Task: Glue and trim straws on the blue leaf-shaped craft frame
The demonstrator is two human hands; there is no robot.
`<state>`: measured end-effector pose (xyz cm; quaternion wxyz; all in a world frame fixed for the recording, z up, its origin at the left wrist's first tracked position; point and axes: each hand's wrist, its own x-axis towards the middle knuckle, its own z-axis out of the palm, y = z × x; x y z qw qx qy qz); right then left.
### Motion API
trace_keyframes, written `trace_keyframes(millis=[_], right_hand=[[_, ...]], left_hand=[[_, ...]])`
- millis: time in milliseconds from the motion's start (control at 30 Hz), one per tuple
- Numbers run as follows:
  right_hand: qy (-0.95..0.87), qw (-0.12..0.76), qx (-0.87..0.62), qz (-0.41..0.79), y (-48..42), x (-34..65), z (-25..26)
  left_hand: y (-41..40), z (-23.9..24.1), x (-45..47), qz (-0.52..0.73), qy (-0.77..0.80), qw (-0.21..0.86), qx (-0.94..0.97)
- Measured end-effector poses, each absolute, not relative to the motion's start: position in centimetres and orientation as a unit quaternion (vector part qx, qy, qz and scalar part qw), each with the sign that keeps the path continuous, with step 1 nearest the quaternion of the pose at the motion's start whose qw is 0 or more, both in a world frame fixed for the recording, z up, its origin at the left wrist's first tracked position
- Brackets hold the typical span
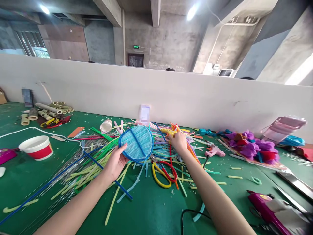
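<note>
A round disc of light-blue chenille stems [137, 147] has a dark-blue rim and a dark-blue bar across its face. My left hand [116, 163] is closed on its lower left edge, the thumb in front, and holds it tilted up above the table. Beyond it to the right, my right hand [178, 142] is closed round a yellow object [168, 132], whose kind I cannot make out because the fingers cover part of it. Scissors [165, 173] with one red and one yellow handle loop lie between my hands. Loose yellow-green chenille stems [90, 173] spread under my left forearm.
Left stand a red-and-white paper tub [36, 148] and cut bamboo tubes [51, 111]. At right are a pink glue gun [214, 150], purple and red flowers [256, 147] and a magenta tool [269, 209] with a cord. A white partition [97, 88] closes the table's far side.
</note>
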<state>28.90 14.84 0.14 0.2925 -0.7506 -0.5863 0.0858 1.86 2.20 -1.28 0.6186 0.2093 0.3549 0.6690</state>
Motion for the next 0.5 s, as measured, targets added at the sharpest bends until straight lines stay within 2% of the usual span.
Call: trace_keyframes(millis=[133,367,500], right_hand=[[-0.556,0.356,-0.736,0.151,14.2,30.4,1.0],[-0.518,0.406,-0.638,0.401,13.2,29.2,0.3],[-0.490,0.463,-0.564,0.477,12.4,28.3,1.2]], left_hand=[[2.2,-1.4,1.8,0.668,0.349,0.622,0.213],[2.3,-1.5,1.7,0.667,0.349,0.626,0.205],[2.4,-1.5,1.5,0.671,0.345,0.623,0.206]])
